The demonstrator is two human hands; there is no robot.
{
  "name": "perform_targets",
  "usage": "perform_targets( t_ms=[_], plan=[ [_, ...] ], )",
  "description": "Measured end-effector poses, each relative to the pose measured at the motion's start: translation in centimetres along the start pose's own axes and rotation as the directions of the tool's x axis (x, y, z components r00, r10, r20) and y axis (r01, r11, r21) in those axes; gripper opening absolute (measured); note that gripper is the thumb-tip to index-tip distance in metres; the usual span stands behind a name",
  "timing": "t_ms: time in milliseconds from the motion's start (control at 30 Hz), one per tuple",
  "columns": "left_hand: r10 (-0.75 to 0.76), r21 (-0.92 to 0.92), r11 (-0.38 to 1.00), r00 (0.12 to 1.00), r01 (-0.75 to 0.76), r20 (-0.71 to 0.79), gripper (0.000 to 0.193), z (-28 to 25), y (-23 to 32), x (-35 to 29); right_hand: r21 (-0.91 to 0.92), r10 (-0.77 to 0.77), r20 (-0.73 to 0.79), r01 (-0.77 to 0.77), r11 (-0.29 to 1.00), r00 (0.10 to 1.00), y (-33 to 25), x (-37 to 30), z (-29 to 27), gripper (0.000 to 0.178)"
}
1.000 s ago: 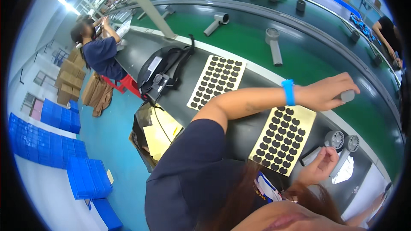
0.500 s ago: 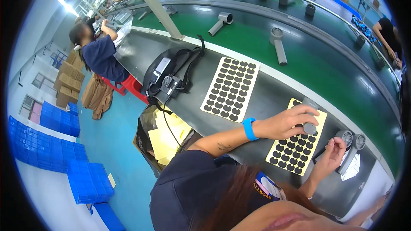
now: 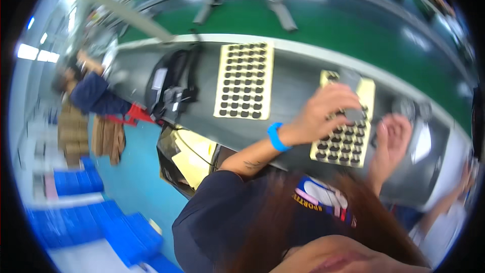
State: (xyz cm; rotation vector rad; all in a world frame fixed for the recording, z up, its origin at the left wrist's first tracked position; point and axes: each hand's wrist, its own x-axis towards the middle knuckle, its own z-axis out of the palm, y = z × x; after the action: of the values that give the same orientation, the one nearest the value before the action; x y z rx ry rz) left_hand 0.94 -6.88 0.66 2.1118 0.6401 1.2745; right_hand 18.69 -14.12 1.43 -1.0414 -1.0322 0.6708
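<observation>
My left hand (image 3: 323, 114), with a blue band (image 3: 278, 137) at its wrist, is closed round a grey cylindrical part (image 3: 355, 115), whose round end shows below the fingers. It is over the right-hand cream sheet of dark round stickers (image 3: 343, 147) and hides part of it. Just right of that sheet, my right hand (image 3: 391, 139) is raised, thumb and fingers apart, with nothing visible in it; motion blurs it. Behind it lie two grey handheld fans (image 3: 411, 109), also blurred, and a white paper (image 3: 421, 144). A second sticker sheet (image 3: 245, 81) lies to the left.
Black straps with a small device (image 3: 173, 88) lie left on the dark table. Beyond the white edge, a green conveyor belt (image 3: 237, 17) carries grey fans. Below stands a bin of yellow paper (image 3: 197, 156). A co-worker (image 3: 98, 91) sits far left, near stacked blue crates (image 3: 76, 222).
The whole view has shifted and blurred, so table items appear further left and higher. My left hand still grips the grey part over the sheet. My right hand's fingers look straighter.
</observation>
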Motion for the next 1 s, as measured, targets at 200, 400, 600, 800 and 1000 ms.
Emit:
perform_targets(
  t_ms=[200, 400, 600, 800, 1000],
  plan=[
    [-0.080, 0.039, 0.996, 0.997, 0.080, -0.002, 0.037, 0.5, -0.2, -0.1, 0.063, 0.083, 0.128, -0.091, 0.994, 0.988, -0.8, 0.4, 0.8, 0.036],
    [-0.160, -0.265, 0.949, 0.985, 0.173, 0.071, 0.037, 1.8, 0.1, 0.1, 0.008, 0.093, 0.114, -0.095, 0.995, 0.989, -1.5, 0.2, 0.6, 0.036],
    [-0.241, -0.423, 0.872, 0.968, 0.247, 0.068, 0.041, 1.8, 0.8, 0.0, 0.052, 0.071, 0.120, -0.078, 0.996, 0.990, -0.9, -0.2, 1.0, 0.034],
    [-0.281, -0.559, 0.772, 0.951, 0.303, 0.127, 0.041, 1.8, 0.5, 0.2, 0.081, 0.083, 0.101, -0.091, 0.993, 0.991, -1.0, 0.3, 1.1, 0.033],
    [-0.293, -0.576, 0.755, 0.947, 0.314, 0.132, 0.040, 1.9, 0.3, 0.2, 0.084, 0.068, 0.098, -0.076, 0.994, 0.993, -0.9, 0.3, 1.1, 0.032]
  ],
)
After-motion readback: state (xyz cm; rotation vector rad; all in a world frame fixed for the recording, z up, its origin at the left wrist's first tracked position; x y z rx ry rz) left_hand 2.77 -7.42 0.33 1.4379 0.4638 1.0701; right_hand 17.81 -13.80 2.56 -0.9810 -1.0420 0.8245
